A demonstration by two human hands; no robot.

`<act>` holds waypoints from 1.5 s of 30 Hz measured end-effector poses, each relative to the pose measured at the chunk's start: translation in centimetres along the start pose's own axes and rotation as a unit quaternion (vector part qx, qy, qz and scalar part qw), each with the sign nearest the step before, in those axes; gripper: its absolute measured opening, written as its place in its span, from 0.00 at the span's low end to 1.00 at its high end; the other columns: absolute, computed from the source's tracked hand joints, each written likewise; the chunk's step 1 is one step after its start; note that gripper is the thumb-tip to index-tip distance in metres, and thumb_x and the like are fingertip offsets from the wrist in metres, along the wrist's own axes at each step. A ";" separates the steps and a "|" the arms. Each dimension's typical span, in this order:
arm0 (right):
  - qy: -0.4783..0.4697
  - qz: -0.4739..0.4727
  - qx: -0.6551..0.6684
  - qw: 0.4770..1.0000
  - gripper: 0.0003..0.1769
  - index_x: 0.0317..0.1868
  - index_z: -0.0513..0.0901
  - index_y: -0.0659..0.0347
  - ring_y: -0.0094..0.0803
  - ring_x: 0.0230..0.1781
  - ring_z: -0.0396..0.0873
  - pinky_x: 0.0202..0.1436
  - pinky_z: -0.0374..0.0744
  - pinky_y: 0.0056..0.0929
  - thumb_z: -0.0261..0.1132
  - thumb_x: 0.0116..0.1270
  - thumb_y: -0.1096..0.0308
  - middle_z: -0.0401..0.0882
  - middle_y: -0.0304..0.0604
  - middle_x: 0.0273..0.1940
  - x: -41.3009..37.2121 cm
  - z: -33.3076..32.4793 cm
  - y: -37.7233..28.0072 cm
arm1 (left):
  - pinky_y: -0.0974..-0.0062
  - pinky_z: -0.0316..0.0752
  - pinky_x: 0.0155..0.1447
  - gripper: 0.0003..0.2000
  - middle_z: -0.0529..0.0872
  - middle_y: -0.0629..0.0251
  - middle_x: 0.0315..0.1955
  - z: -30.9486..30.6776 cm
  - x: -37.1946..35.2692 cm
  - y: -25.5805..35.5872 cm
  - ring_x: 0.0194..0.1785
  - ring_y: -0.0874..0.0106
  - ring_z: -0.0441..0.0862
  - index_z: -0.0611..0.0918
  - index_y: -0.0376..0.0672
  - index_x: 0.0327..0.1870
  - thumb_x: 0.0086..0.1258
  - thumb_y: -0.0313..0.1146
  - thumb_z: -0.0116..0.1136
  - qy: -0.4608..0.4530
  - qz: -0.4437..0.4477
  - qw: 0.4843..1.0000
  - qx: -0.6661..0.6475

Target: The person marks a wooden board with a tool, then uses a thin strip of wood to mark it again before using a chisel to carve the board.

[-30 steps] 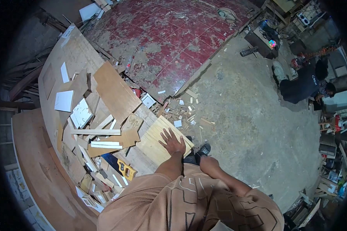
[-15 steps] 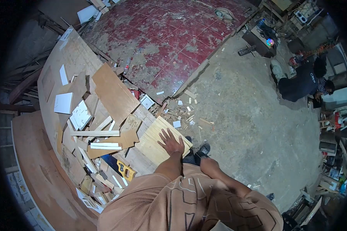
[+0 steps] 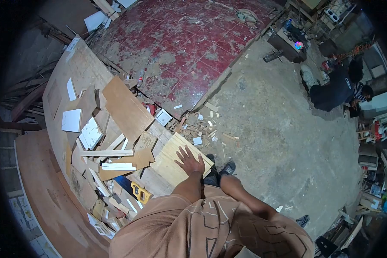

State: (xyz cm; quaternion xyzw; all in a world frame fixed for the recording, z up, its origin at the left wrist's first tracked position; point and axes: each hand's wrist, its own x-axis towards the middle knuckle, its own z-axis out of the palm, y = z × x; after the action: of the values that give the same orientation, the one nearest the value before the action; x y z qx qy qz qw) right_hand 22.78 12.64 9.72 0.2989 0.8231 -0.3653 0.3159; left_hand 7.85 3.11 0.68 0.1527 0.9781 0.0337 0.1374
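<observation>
My left hand (image 3: 190,161) lies flat with its fingers spread on a pale wooden board (image 3: 167,161). That board rests on the near right edge of the workbench (image 3: 90,60). My right hand (image 3: 231,185) hangs low just right of the board's corner, above my shoe (image 3: 228,167). It looks closed, its fingers turned away from view, and whatever it grips is hidden. Left of the board lies a handsaw with a yellow handle (image 3: 141,192), its dark blue blade partly under offcuts.
White-faced panels (image 3: 91,130), wooden strips (image 3: 107,152) and brown sheet pieces (image 3: 127,109) clutter the bench. Wood scraps (image 3: 197,141) litter the concrete floor beside it. At the far right a person in dark clothes (image 3: 333,90) crouches. A dark box (image 3: 286,46) stands nearby.
My right hand has shifted slightly up and left, toward the board's corner. My left hand stays pressed on the board. The view has tilted a little.
</observation>
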 end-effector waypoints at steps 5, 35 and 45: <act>0.065 -0.003 0.011 0.998 0.15 0.45 0.81 0.68 0.58 0.42 0.83 0.46 0.81 0.52 0.51 0.65 0.70 0.83 0.63 0.40 7.7 5.0 -0.3 | 0.38 0.32 0.75 0.41 0.42 0.52 0.77 -0.1 -0.1 0.0 0.79 0.49 0.35 0.47 0.46 0.77 0.67 0.52 0.48 0.017 0.008 0.999 -0.026; 0.038 0.027 0.000 0.999 0.15 0.41 0.85 0.67 0.55 0.44 0.84 0.47 0.81 0.49 0.54 0.64 0.67 0.84 0.61 0.42 5.7 2.8 -2.4 | 0.40 0.31 0.75 0.39 0.41 0.57 0.78 0.5 -0.1 -0.3 0.80 0.54 0.34 0.48 0.49 0.78 0.69 0.53 0.45 0.020 0.004 1.000 -0.022; 0.004 0.045 -0.031 0.998 0.16 0.41 0.85 0.68 0.55 0.44 0.84 0.48 0.81 0.49 0.52 0.64 0.70 0.84 0.61 0.41 -5.2 -3.1 -3.6 | 0.39 0.30 0.75 0.36 0.41 0.56 0.78 0.8 -0.1 -0.3 0.80 0.54 0.34 0.49 0.46 0.77 0.71 0.48 0.43 0.029 0.007 1.000 -0.006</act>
State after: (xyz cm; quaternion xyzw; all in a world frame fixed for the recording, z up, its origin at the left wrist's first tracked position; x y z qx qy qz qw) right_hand 22.44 11.74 16.68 0.3276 0.8208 -0.3239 0.3378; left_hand 8.10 2.79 -0.12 0.1579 0.9803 0.0446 0.1096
